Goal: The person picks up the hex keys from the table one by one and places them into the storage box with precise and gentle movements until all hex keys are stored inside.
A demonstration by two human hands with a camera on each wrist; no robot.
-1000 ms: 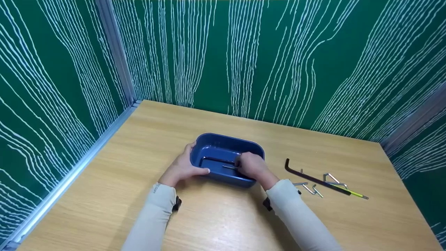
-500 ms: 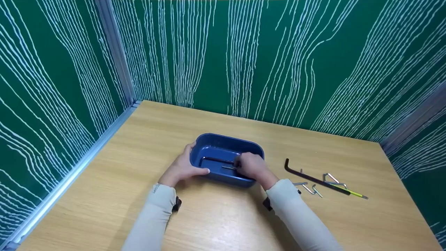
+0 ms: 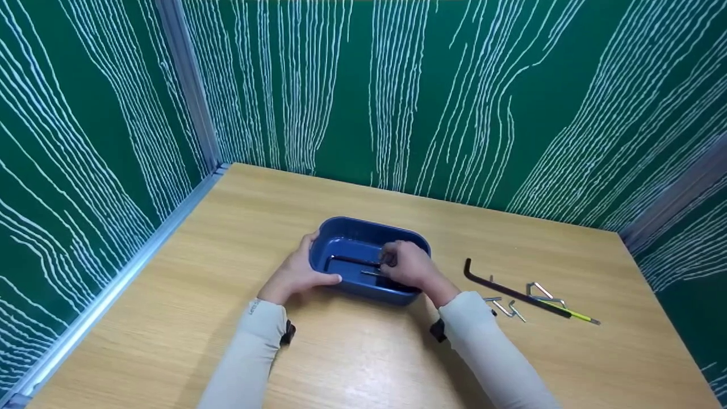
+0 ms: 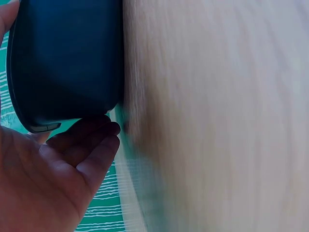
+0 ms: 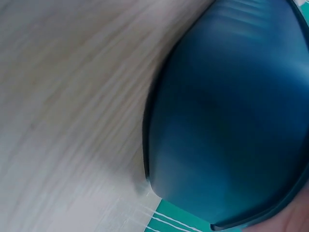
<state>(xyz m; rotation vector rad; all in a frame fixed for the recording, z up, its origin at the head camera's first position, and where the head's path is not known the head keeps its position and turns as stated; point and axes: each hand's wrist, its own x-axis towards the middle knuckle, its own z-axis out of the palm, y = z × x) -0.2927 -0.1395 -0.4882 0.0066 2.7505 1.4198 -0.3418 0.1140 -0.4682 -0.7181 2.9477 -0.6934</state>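
Note:
My left hand grips the left end of a deep blue plastic bin, with the thumb over the near rim. In the left wrist view, this hand's fingers lie against the bin's end wall. My right hand reaches into the bin's right half with curled fingers; what lies under them is hidden. Inside the bin, a long dark hex key lies with its bent end to the left. A thin silver rod lies nearer the front, partly hidden by the right hand.
On the wooden table, right of the bin, lie a large black hex key, a yellow-sleeved hex key and several small silver hex keys. Green walls with white lines enclose the back and sides.
My right hand has risen slightly and shifted a little toward the bin's far side. The thin silver rod shows beside it, nearly where it was. The left hand and bin stay put.

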